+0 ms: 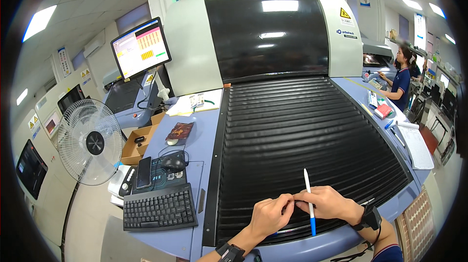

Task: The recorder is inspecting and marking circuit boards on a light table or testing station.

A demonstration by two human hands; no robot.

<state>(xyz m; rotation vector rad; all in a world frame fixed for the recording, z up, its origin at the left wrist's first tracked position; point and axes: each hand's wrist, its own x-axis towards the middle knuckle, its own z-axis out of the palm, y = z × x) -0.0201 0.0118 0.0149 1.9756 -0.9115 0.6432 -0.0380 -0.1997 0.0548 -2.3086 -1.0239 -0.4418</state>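
My right hand grips a white pen with a blue end, held nearly upright over the black ribbed cover of a large machine. My left hand reaches across with fingers pinched together, its fingertips touching the right hand's fingers beside the pen. Whether something small sits between the fingertips I cannot tell. Both wrists wear black bands.
Left of the cover lie a black keyboard, a phone, a mouse and papers. A monitor and a white fan stand further left. A notebook lies right; a person in dark blue works behind.
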